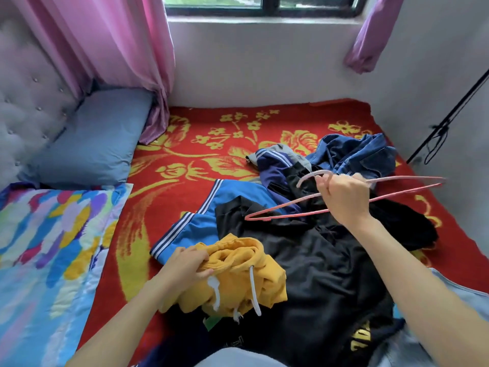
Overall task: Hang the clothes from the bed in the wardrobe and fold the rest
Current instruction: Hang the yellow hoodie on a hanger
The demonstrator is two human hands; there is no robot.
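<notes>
Your right grip [341, 197] is closed around a thin pink hanger [285, 205], fingers curled over it just below the hook, holding it up over the pile of clothes on the right half of the bed. The hanger's far right end is blurred, so you cannot tell whether it is one wire frame or two held together. Your left grip [185, 266] pinches the bunched edge of a yellow hoodie [238, 276], thumb on top and fingers tucked under the thick fleece. The hoodie lies crumpled at the near edge of the pile, with two flat white drawstrings trailing from it. Under it spreads a smooth black garment [317, 260], whose yellow lettering at the near right is cut off by the frame. To the left of that lies a shiny blue jacket [232, 192] with white stripes, partly covered. Farther back is a heap of denim [357, 152]. Everything rests on a fuzzy red blanket [211, 139] with yellow flowers. A grey-blue pillow [92, 144] and a bright patterned quilt [53, 247] lie on the left.
</notes>
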